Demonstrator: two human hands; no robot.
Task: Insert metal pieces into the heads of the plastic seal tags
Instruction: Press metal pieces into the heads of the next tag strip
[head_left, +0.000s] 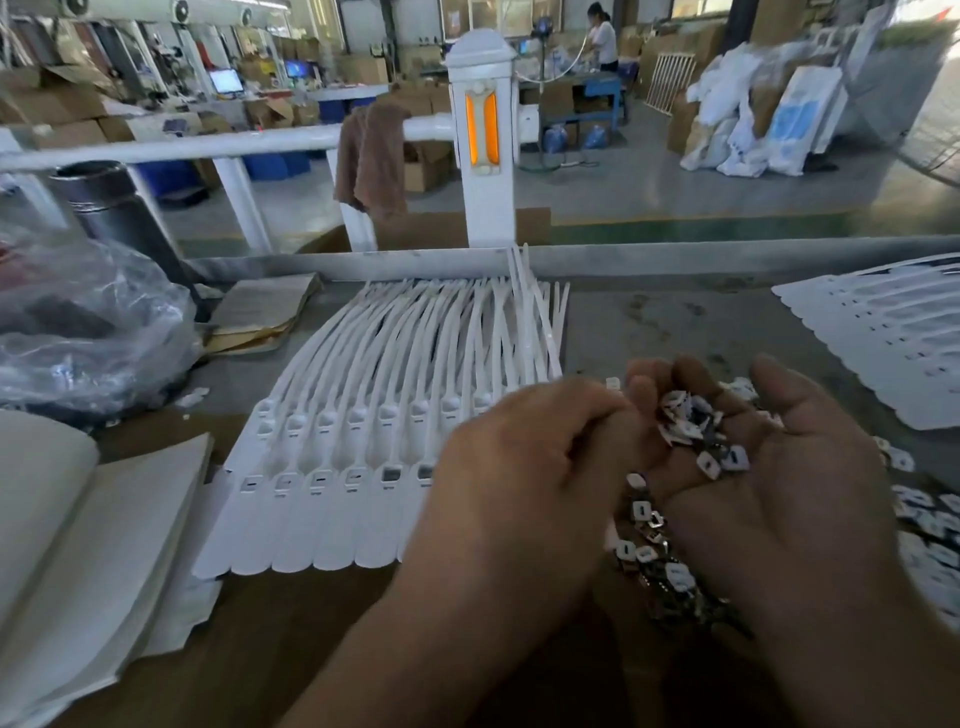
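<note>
Loosely, metal pieces (696, 426) in cupped right hand (789, 499); left hand (530, 467) alongside.

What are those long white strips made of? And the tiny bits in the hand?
The white strips look like plastic: smooth, matte, evenly white, with thin tails that bend. The tiny bits cupped in the right hand look like metal: some glint silvery, though many faces show white, maybe glare.

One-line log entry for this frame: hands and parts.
right hand: cupped, holds metal pieces | left hand: fingertips at the heap, pinch hidden | seal tags: row on table
</note>
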